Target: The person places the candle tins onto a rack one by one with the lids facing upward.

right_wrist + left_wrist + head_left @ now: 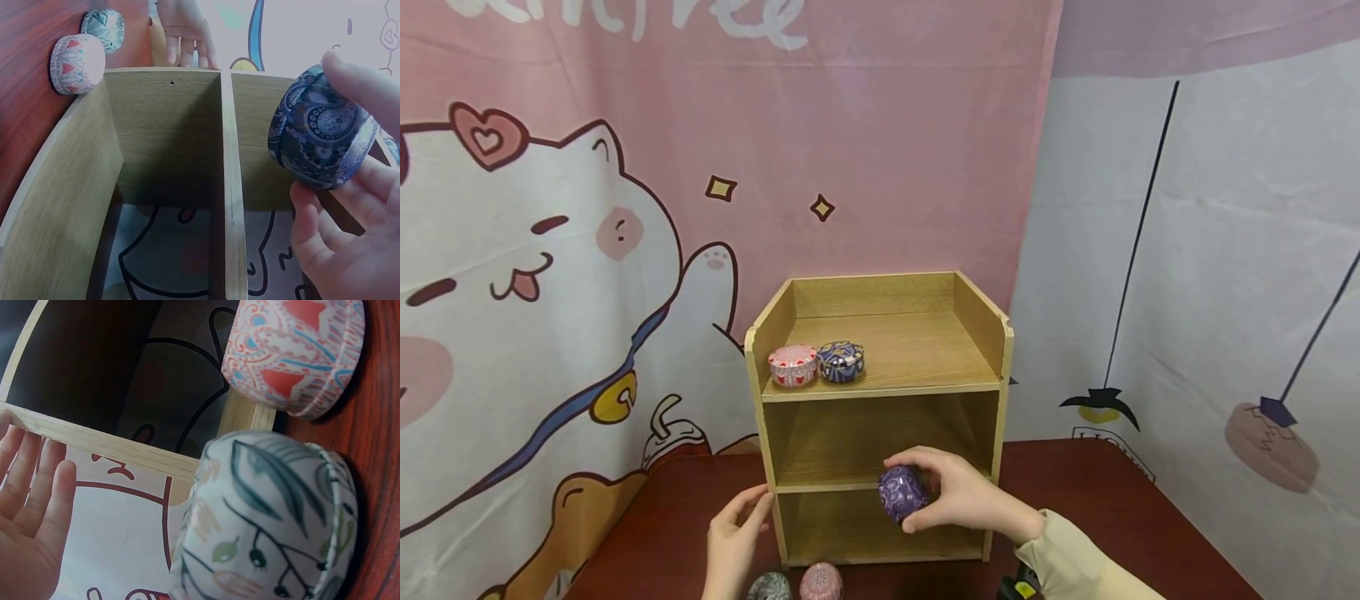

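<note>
In my right hand (pixel 958 496) is a small round purple patterned tin (pixel 902 492), pinched between thumb and fingers in front of the shelf's middle and lower compartments. The right wrist view shows paisley swirls on this tin (pixel 322 128). My left hand (pixel 737 533) is at the left side panel of the wooden shelf (pixel 880 390), its fingers fairly straight with the tips at the panel's edge. Near it on the table are a white tin with green leaves (pixel 269 519) and a pink-red patterned tin (pixel 294 353).
On the shelf's top board, a red-and-white tin (pixel 793 367) and a dark blue-and-gold tin (pixel 841 362) stand side by side at the left. The shelf stands on a dark red table (pixel 1090 500). A printed cloth (pixel 880 150) hangs behind.
</note>
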Available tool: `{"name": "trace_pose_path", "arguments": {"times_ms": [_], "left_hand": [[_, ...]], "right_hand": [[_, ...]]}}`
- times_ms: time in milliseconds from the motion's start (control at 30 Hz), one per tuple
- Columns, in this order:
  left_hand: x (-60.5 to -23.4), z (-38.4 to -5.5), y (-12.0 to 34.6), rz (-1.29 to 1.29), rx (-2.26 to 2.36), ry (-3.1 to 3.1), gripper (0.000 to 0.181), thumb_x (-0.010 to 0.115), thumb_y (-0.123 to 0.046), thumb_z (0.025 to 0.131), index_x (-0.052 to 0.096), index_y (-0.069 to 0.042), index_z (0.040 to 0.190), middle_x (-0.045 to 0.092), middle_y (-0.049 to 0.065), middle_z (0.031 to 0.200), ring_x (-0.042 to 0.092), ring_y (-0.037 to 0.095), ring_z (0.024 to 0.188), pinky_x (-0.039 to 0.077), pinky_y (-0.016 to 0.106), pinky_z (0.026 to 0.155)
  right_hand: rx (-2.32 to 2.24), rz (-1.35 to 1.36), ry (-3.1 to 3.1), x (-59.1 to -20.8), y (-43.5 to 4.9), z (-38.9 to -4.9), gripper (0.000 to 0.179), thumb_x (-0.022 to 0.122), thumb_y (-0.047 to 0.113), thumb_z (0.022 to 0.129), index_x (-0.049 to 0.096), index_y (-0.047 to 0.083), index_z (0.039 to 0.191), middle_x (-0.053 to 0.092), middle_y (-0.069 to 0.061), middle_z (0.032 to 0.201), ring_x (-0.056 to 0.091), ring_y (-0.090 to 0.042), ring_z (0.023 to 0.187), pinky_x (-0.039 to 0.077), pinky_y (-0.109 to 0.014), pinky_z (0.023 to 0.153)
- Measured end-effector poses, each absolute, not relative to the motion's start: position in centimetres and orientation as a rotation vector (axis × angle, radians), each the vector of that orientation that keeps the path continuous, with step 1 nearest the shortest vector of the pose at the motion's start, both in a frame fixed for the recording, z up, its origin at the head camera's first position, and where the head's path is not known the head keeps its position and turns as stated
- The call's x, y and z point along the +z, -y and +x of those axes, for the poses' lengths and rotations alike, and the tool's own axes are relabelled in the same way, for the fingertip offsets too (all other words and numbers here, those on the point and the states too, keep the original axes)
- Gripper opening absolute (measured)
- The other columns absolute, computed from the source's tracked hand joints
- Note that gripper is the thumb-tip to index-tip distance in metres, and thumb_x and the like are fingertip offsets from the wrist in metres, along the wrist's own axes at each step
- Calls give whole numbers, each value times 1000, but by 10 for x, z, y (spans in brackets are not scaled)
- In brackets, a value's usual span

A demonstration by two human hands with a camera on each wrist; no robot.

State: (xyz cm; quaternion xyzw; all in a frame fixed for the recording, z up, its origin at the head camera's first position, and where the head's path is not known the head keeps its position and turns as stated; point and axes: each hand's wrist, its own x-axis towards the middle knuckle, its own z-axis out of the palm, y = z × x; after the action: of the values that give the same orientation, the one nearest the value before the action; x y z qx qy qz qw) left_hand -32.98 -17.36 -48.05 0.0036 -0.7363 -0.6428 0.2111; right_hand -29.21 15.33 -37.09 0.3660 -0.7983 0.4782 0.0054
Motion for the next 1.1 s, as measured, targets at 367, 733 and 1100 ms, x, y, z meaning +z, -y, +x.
{"name": "trace_pose_path", "arguments": {"times_ms": [367, 733, 1100], "left_hand": [[-481, -330, 174, 32, -1781, 2067, 31, 71, -26, 91, 70, -3, 110, 71, 12, 101, 64, 8, 79, 57, 34, 68], [-482, -330, 174, -12, -1770, 2036, 28, 71, -24, 90, 71, -2, 107, 71, 12, 98, 65, 7, 80, 56, 32, 66], [-480, -329, 173, 22, -1785, 2040, 29, 71, -23, 90, 71, -1, 108, 71, 11, 98, 65, 8, 79, 57, 35, 67]], "right_hand": [[1468, 1048, 2541, -364, -154, -292, 66, 86, 17, 74, 56, 8, 132, 58, -6, 123, 59, -17, 94, 53, -30, 75], [1535, 1052, 2519, -359, -152, -292, 65, 86, 16, 74, 55, 10, 131, 57, -9, 123, 62, -18, 95, 54, -31, 80], [1523, 1114, 2491, -361, -153, -294, 72, 84, 16, 77, 50, 6, 139, 52, -17, 133, 60, -16, 105, 54, -31, 84]]}}
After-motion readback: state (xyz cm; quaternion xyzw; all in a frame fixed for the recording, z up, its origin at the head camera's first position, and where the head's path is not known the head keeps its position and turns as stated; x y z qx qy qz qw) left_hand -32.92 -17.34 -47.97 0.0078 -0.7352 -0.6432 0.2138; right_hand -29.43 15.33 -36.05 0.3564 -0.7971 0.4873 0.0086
